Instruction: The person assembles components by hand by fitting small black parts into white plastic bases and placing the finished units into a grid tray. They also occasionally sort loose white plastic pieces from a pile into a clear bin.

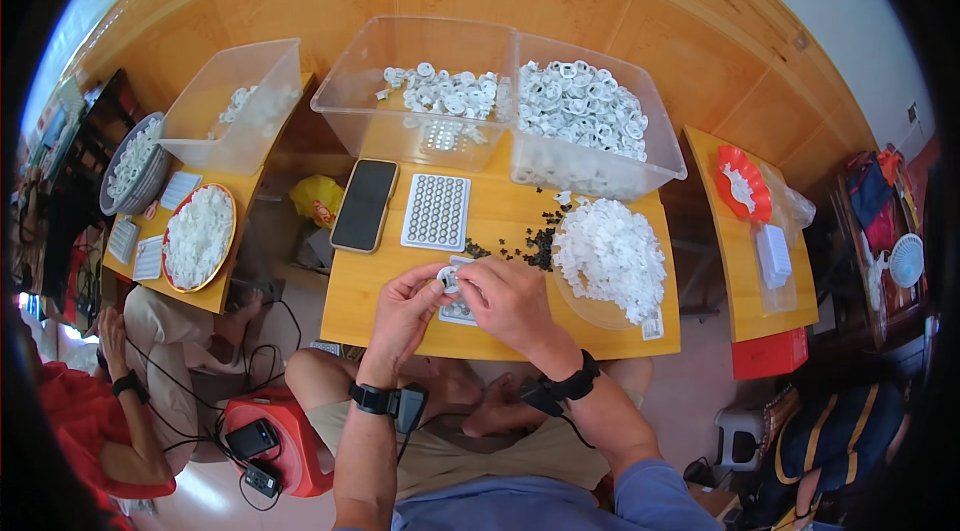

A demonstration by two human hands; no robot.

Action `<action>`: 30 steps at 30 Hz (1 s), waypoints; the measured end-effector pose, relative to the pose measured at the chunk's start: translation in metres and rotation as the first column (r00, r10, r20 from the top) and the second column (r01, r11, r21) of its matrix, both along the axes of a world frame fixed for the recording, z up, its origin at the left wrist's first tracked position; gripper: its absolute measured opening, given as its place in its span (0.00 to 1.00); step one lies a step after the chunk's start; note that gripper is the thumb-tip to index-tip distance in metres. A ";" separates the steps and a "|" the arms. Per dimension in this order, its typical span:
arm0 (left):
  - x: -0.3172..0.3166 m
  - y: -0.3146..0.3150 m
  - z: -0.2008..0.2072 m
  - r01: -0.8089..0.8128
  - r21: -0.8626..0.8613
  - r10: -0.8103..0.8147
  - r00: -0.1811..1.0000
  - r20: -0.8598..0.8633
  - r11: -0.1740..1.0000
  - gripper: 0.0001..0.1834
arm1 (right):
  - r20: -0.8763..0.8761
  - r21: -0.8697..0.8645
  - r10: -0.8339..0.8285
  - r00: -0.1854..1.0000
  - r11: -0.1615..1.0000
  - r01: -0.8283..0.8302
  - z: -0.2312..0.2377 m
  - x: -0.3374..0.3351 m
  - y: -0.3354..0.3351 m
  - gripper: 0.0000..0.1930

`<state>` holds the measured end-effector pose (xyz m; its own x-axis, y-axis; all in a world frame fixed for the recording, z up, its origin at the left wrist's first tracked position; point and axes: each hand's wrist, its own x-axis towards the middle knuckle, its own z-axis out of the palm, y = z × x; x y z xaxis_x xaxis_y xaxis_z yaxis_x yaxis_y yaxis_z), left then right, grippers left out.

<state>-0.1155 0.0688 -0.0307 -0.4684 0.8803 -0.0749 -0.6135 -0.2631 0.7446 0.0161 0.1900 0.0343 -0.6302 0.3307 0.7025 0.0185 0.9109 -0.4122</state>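
Observation:
My left hand (403, 309) and my right hand (508, 299) meet over the front of a small wooden table (370, 291), both pinching one small white round plastic part (449, 278). Under them lies a white tray (458, 311), mostly hidden by the fingers. A second white tray of round cells (436, 211) lies just beyond. To the right is a heap of white plastic parts (610, 256) on a clear sheet, with small black pieces (530, 246) scattered beside it.
A black phone (364, 204) lies left of the tray. Two clear bins (420, 91) (590, 116) with white parts stand at the back. Another person's arm (125, 391) sits at a left table with a red-rimmed plate (198, 236). An orange dish (742, 183) is on the right table.

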 end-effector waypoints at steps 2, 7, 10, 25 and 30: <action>0.000 -0.001 -0.001 -0.001 0.006 0.001 1.000 0.020 1.000 0.16 | -0.005 0.041 0.004 1.000 0.999 -0.004 -0.004 -0.002 0.000 0.07; 0.000 0.000 -0.002 0.049 0.021 -0.049 0.999 -0.013 0.999 0.16 | 0.045 0.133 0.002 0.999 0.991 -0.008 -0.008 0.000 0.000 0.06; 0.001 0.000 -0.002 0.051 0.020 -0.050 0.998 -0.026 0.998 0.16 | 0.096 0.115 0.000 0.995 0.993 -0.011 -0.009 0.000 0.000 0.05; 0.003 0.001 -0.003 0.032 -0.033 -0.034 0.998 -0.061 0.999 0.15 | 0.193 -0.272 -0.057 0.979 0.956 0.110 -0.010 0.002 -0.007 0.01; 0.003 0.000 -0.001 0.015 -0.032 -0.017 0.999 -0.051 0.999 0.15 | 0.159 -0.422 -0.113 0.981 0.890 0.172 -0.010 0.011 0.003 0.02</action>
